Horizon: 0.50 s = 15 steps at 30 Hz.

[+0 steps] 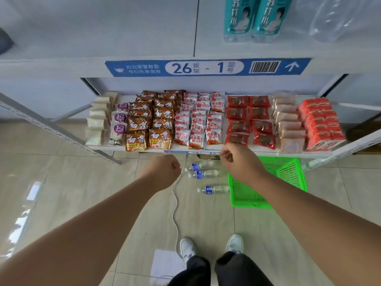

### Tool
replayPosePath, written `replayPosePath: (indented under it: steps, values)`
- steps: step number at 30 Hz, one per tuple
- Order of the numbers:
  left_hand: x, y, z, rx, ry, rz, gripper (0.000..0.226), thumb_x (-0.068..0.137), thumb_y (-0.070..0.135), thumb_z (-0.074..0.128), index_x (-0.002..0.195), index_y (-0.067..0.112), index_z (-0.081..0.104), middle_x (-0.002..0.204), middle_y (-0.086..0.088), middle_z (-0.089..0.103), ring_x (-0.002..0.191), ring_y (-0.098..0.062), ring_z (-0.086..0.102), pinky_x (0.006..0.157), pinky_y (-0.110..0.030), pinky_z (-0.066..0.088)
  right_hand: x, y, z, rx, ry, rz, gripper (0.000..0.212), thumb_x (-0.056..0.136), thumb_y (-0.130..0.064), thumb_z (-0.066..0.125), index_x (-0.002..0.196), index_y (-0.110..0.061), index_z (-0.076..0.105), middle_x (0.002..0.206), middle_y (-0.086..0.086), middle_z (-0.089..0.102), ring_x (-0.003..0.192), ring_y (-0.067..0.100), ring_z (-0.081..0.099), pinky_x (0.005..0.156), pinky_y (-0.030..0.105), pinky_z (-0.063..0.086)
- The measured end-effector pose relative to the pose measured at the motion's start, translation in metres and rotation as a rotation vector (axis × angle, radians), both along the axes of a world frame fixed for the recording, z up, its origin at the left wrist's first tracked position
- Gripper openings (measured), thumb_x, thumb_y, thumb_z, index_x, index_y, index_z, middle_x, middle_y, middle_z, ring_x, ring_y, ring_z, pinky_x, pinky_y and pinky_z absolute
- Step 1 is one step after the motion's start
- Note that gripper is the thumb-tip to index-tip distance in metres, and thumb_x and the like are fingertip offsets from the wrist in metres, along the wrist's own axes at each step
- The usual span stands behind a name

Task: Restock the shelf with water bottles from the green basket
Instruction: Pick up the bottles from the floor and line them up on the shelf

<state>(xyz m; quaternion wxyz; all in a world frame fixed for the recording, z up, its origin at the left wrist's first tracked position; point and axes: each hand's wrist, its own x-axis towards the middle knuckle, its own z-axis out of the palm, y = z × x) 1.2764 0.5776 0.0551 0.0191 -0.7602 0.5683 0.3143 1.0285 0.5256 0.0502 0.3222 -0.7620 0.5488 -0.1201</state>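
Three clear water bottles with blue labels lie on the tiled floor: one, a second just below it, and a third touching the left side of the green basket. The basket stands on the floor under the lower shelf's front edge and looks empty where I can see it. My left hand is a closed fist with nothing in it, hovering left of the bottles. My right hand is curled shut above the basket, near the shelf's front edge. Nothing shows in it.
The lower shelf is packed with snack packets, noodle bags and red cartons. The upper shelf carries two teal-labelled bottles and clear plastic wrap at the right. A white cable runs across the floor; a paper sheet lies by my feet.
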Motion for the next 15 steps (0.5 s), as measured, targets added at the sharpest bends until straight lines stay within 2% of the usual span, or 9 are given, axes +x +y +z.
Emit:
replayPosePath:
  steps: [4, 7, 10, 12, 15]
  values:
    - [0.003, -0.002, -0.045, 0.042, 0.021, 0.023, 0.017, 0.089, 0.038, 0.054, 0.101, 0.035, 0.067, 0.103, 0.012, 0.07, 0.091, -0.013, 0.064, 0.079, -0.033, 0.059, 0.002, -0.006, -0.046, 0.043, 0.018, -0.032, 0.007, 0.092, -0.025, 0.062, 0.097, -0.021, 0.066, 0.089, -0.009, 0.068, 0.08, 0.014, 0.063, 0.069, 0.034, 0.054]
    - [0.001, -0.011, -0.112, 0.043, 0.042, 0.051, 0.02, 0.091, 0.034, 0.052, 0.104, 0.035, 0.067, 0.103, 0.01, 0.068, 0.091, -0.015, 0.064, 0.08, -0.034, 0.059, 0.005, -0.016, -0.112, 0.035, 0.052, -0.019, 0.005, 0.091, -0.026, 0.062, 0.095, -0.024, 0.064, 0.087, -0.01, 0.068, 0.077, 0.015, 0.064, 0.066, 0.033, 0.053]
    - [-0.009, -0.018, -0.211, 0.053, 0.061, 0.039, 0.017, 0.089, 0.033, 0.053, 0.099, 0.038, 0.065, 0.102, 0.012, 0.068, 0.09, -0.015, 0.065, 0.08, -0.034, 0.059, 0.006, -0.021, -0.206, 0.046, 0.109, 0.045, 0.005, 0.089, -0.025, 0.061, 0.094, -0.024, 0.062, 0.088, -0.008, 0.067, 0.078, 0.018, 0.064, 0.066, 0.035, 0.054]
    - [-0.017, -0.02, -0.286, 0.083, 0.077, 0.019, 0.017, 0.088, 0.031, 0.053, 0.098, 0.04, 0.064, 0.104, 0.013, 0.067, 0.092, -0.015, 0.065, 0.081, -0.031, 0.057, 0.007, -0.023, -0.275, 0.07, 0.108, 0.022, 0.005, 0.089, -0.023, 0.062, 0.093, -0.023, 0.062, 0.088, -0.006, 0.068, 0.077, 0.02, 0.063, 0.067, 0.038, 0.055]
    - [-0.032, -0.023, -0.403, 0.12, 0.081, -0.007, 0.017, 0.085, 0.032, 0.052, 0.09, 0.045, 0.062, 0.105, 0.018, 0.066, 0.093, -0.013, 0.065, 0.084, -0.029, 0.055, 0.008, -0.031, -0.376, 0.099, 0.061, -0.051, 0.007, 0.088, -0.021, 0.064, 0.095, -0.022, 0.066, 0.091, -0.006, 0.07, 0.078, 0.018, 0.064, 0.069, 0.035, 0.054]
